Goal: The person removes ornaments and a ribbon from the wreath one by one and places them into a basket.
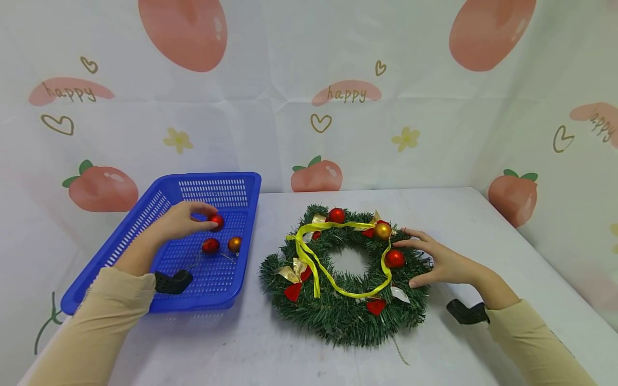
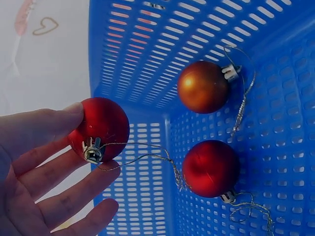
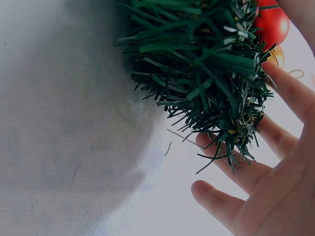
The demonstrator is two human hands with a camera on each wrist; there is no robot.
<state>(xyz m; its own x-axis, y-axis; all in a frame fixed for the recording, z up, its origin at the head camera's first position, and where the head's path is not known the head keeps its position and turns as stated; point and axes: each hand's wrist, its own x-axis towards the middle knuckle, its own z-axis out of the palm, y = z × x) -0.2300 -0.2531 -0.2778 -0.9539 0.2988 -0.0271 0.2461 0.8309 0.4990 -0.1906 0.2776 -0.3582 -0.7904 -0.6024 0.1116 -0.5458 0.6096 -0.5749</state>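
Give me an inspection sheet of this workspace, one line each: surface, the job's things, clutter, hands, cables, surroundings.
Surface: white cloth, pale and flat under the wreath.
Job's things: green tinsel wreath with red and gold baubles among its needles and a yellow ribbon over it; blue plastic basket containing a loose red bauble and a loose gold bauble.
Clutter: thin dark strands on the cloth beside the wreath.
Hands: left hand pinches another red bauble at the basket; right hand is at the wreath's right edge, fingers spread.
Cables: nothing seen.
Surroundings: white backdrop printed with peaches, hearts, flowers and "happy".
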